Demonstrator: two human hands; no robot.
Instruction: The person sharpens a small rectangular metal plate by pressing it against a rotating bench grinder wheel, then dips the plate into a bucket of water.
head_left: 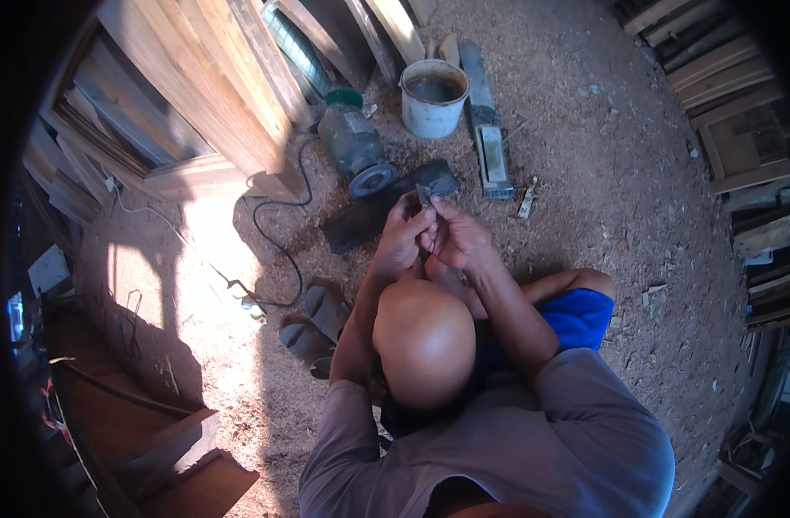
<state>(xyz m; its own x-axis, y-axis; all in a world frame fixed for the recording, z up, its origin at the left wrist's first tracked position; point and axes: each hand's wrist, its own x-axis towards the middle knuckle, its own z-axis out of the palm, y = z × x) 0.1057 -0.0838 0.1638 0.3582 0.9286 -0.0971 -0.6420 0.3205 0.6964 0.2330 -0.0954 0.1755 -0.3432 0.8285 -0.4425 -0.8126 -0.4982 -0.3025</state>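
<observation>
At the far left, the dark round rim cuts off wood that is hard to make out. Tall planks (209, 91) stand at the upper left and block the way there. A black cord (299, 278) curls on the ground, near two dark slippers (305, 343). Next comes a green-grey motor (350, 142) with a round wheel (373, 180), close to a dark flat board (352, 226). The left hand (399, 240) and right hand (464, 237) are close together, both pinching a small dark grey piece (424, 197) near the board. Fingers hide its lower part. Beyond them are a white bucket (434, 119) and a long grey bar (479, 95). To the right, dirt ground (619, 155) spreads wide, reaching wooden frames (740, 138) that the rim cuts off.
</observation>
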